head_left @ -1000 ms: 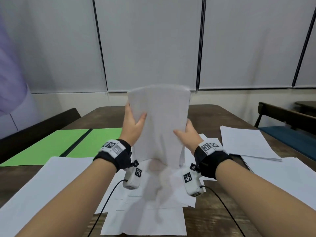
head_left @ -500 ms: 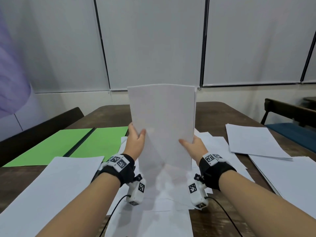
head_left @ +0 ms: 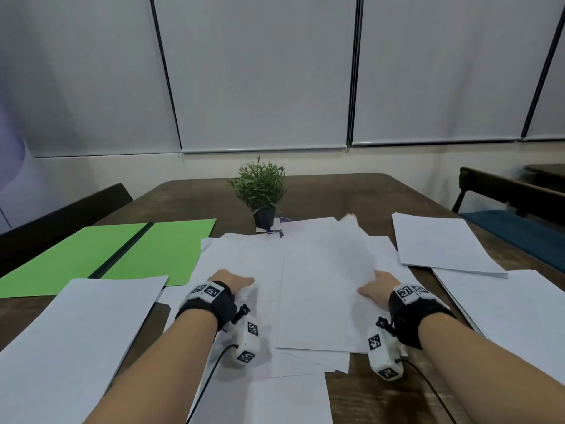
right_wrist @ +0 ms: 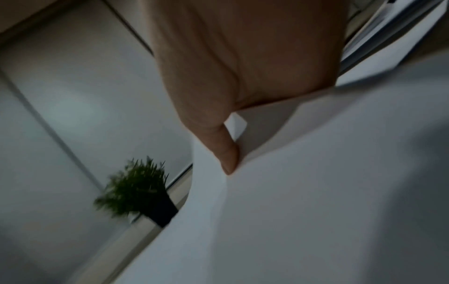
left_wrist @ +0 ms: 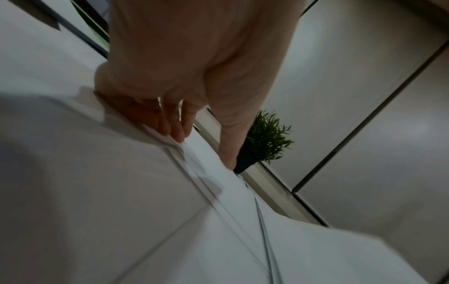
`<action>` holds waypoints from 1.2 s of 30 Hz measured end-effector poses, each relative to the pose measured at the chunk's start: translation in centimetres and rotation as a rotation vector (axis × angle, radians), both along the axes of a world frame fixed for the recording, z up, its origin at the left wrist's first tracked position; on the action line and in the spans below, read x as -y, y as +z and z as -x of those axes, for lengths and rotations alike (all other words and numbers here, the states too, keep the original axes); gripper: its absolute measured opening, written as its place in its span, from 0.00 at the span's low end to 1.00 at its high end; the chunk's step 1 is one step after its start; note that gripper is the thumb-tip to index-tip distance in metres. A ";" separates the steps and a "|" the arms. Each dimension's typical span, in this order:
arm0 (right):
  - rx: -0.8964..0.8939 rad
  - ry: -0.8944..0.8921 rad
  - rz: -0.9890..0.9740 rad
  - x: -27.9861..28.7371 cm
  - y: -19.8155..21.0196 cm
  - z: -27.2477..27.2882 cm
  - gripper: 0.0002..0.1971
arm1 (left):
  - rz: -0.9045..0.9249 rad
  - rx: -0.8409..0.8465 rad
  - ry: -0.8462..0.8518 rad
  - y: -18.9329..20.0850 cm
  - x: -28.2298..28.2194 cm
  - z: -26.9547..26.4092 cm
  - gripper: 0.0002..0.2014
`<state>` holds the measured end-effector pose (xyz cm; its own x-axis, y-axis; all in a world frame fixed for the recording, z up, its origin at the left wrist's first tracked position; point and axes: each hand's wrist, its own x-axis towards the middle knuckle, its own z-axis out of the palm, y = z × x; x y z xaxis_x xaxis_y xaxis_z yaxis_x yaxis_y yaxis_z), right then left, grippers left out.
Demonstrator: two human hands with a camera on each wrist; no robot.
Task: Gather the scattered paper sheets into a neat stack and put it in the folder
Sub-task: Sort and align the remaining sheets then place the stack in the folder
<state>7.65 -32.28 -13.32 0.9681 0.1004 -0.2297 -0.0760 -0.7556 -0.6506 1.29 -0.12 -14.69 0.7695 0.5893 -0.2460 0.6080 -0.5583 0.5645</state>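
The white paper stack (head_left: 324, 286) lies nearly flat on the wooden table (head_left: 351, 194), on top of other loose sheets; its far right corner curls up. My right hand (head_left: 377, 289) holds its right edge, with the thumb (right_wrist: 228, 153) on top and the other fingers hidden under the paper. My left hand (head_left: 232, 281) is at the left side of the pile. Its fingertips (left_wrist: 175, 132) are tucked into the sheet edges and the thumb lies along the paper (left_wrist: 97, 192). The open green folder (head_left: 165, 249) lies at the left.
Loose white sheets lie at the near left (head_left: 76, 332), near centre (head_left: 269, 399), right (head_left: 440, 243) and far right (head_left: 513, 313). A small potted plant (head_left: 260, 188) stands just beyond the pile. Chairs stand at the left and right of the table.
The stack stood upright between both hands before; now it is down flat on the pile. Both hands have dropped to the table, and the plant behind it shows.
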 end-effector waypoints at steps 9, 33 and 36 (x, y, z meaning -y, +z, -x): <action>-0.085 0.036 0.019 0.8 -1.1 -2.0 0.24 | -0.214 -0.167 -0.106 0.9 -0.3 -0.6 0.32; -0.057 0.051 -0.213 1.6 -1.4 -0.7 0.20 | -0.240 0.905 0.150 13.8 -3.0 5.1 0.16; -0.079 0.042 -0.214 1.6 -1.2 -0.5 0.21 | -0.326 0.977 0.113 18.3 -1.4 5.4 0.18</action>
